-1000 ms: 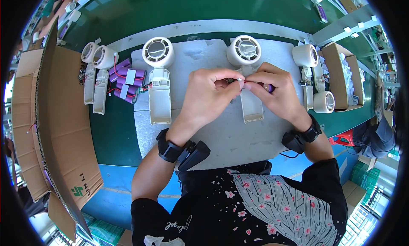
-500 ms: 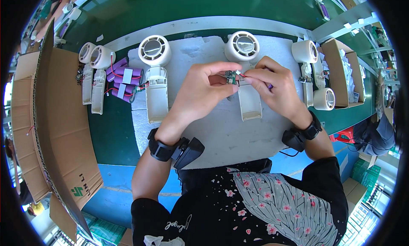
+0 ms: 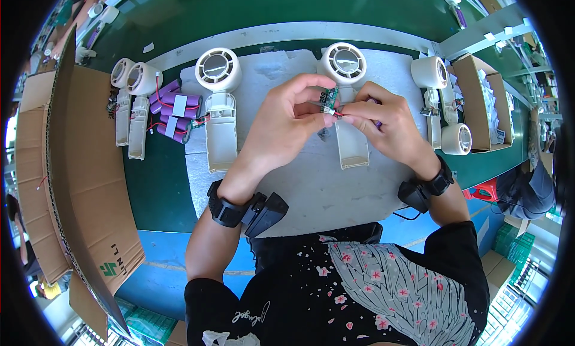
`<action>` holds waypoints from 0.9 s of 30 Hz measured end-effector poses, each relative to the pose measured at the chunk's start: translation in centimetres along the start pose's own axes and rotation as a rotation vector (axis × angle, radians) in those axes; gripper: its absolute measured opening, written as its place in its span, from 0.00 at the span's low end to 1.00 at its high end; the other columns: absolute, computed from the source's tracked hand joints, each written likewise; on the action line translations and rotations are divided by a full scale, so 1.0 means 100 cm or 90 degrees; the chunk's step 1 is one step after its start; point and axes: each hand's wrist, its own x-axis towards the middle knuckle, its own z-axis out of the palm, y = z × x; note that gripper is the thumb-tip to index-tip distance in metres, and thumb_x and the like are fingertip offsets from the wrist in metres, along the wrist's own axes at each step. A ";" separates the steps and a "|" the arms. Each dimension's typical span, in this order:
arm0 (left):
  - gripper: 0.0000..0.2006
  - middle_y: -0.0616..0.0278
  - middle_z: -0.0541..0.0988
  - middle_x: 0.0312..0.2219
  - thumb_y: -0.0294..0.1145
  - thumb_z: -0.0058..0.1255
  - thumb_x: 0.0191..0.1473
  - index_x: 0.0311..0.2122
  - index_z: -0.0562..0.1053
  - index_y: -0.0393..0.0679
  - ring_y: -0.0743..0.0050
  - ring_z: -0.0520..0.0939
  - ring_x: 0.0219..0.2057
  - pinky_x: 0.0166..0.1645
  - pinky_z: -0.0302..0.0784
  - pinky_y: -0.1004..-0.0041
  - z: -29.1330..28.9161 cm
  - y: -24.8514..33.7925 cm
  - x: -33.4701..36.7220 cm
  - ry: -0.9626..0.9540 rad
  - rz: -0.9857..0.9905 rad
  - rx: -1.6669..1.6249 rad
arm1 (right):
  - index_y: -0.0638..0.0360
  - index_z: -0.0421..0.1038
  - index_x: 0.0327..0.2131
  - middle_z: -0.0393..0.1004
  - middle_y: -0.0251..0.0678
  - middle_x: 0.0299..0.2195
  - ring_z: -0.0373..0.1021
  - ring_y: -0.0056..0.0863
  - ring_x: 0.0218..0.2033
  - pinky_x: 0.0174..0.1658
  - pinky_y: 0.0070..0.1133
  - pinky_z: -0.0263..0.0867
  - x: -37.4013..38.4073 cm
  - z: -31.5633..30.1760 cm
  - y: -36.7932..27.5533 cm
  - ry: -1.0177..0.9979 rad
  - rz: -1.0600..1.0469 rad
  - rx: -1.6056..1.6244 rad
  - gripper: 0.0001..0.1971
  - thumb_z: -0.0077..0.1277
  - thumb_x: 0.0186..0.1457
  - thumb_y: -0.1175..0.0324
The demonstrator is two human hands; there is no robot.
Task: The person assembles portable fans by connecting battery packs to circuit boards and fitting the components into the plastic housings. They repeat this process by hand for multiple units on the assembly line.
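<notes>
My left hand (image 3: 281, 115) is closed, pinching a small green circuit board (image 3: 329, 97) between thumb and fingers. A white connector (image 3: 328, 110) sits at the board's lower end. My right hand (image 3: 390, 120) is closed on a red wire (image 3: 338, 114) that meets the connector; whether the plug is fully in, I cannot tell. Bits of something purple (image 3: 378, 124) show between the right fingers, mostly hidden. Below my hands lies an open white fan handle shell (image 3: 353, 145), joined to a round fan head (image 3: 343, 63).
A second fan (image 3: 218, 70) with an open handle lies left on the grey foam pad (image 3: 287, 190). Beside it are purple battery packs (image 3: 173, 109) and more fans (image 3: 142, 79). Tall cardboard (image 3: 90, 166) borders the left; a parts carton (image 3: 479, 106) and fans (image 3: 428, 72) stand right.
The circuit board has tilted upright in my left fingers, its connector now facing down toward the red wire. My right fingers have moved slightly lower and left. The central fan shifted slightly.
</notes>
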 end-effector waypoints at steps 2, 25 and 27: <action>0.17 0.60 0.79 0.32 0.14 0.53 0.49 0.45 0.69 0.38 0.82 0.78 0.32 0.37 0.73 0.79 0.000 0.001 0.000 0.000 -0.012 0.003 | 0.60 0.77 0.33 0.66 0.36 0.27 0.65 0.27 0.23 0.25 0.21 0.60 0.000 0.000 0.000 0.002 0.003 0.001 0.06 0.58 0.50 0.73; 0.15 0.59 0.81 0.33 0.19 0.57 0.50 0.44 0.68 0.38 0.78 0.81 0.36 0.43 0.77 0.78 -0.008 -0.003 0.002 -0.019 -0.005 0.043 | 0.60 0.77 0.34 0.67 0.36 0.28 0.65 0.26 0.24 0.26 0.21 0.60 -0.001 0.000 0.001 0.019 -0.004 0.003 0.06 0.57 0.50 0.74; 0.15 0.59 0.81 0.33 0.19 0.57 0.50 0.44 0.68 0.38 0.78 0.81 0.36 0.43 0.77 0.78 -0.008 -0.002 0.002 -0.018 -0.005 0.040 | 0.60 0.78 0.34 0.67 0.36 0.28 0.65 0.26 0.24 0.26 0.21 0.60 -0.001 0.001 0.001 0.020 -0.006 0.003 0.06 0.58 0.50 0.74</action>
